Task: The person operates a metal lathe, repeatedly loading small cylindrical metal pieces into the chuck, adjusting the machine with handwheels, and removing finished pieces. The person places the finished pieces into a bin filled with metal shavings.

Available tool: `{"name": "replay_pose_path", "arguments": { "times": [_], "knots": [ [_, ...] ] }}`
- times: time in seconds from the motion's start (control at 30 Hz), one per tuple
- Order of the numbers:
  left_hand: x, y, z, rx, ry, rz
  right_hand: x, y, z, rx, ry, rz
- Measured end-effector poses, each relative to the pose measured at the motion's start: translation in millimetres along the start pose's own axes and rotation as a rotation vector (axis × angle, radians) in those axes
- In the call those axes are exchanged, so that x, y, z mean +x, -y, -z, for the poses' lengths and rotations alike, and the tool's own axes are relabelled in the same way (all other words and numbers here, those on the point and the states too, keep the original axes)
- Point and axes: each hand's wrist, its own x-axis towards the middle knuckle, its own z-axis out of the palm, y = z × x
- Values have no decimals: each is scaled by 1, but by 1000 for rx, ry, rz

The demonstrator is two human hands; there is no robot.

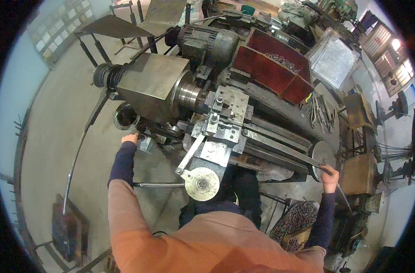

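Note:
A lathe-like machine stands before me, with a boxy metal headstock [150, 79], a bright round chuck [189, 95] and a tool slide [228, 109] bolted with several blocks. My right hand [329, 179] is closed round the far end of a long flat metal bar [280, 148], which runs from the slide to beside a grey wheel [322, 159]. Over on the left, my left hand [130, 138] is closed just below a dark hollow cylinder [126, 117]; what its fingers hold is hidden. A round metal disc [201, 184] with a link arm [190, 154] sits in front of me.
Behind the slide lies a red tray [271, 63] holding small metal parts. Several wrenches [319, 111] rest to its right. An electric motor [207, 43] stands behind the headstock. A long thin rod [82, 141] slants down at left, and a heap of metal pieces [296, 220] lies low right.

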Motion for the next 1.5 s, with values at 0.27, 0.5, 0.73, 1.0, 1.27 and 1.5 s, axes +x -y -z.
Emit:
{"name": "replay_pose_path", "arguments": {
  "times": [0.27,0.5,0.73,1.0,1.27,1.5],
  "knots": [
    [-102,69,36,-438,-58,156,-34,-172,92,-779,-23,-443],
    [-206,83,-19,-1289,-196,351,-9,-252,112,-1016,67,-660],
    [-216,42,-45,-1470,-664,515,-50,-220,86,-945,-33,-660],
    [-198,43,-62,-1724,-750,613,-120,-190,48,-907,-164,-779],
    [-184,39,-67,-1763,-854,655,-136,-145,22,-689,-246,-767],
    [-174,17,-25,-1720,-839,760,-143,-174,21,-792,-279,-713]
  ]
}}
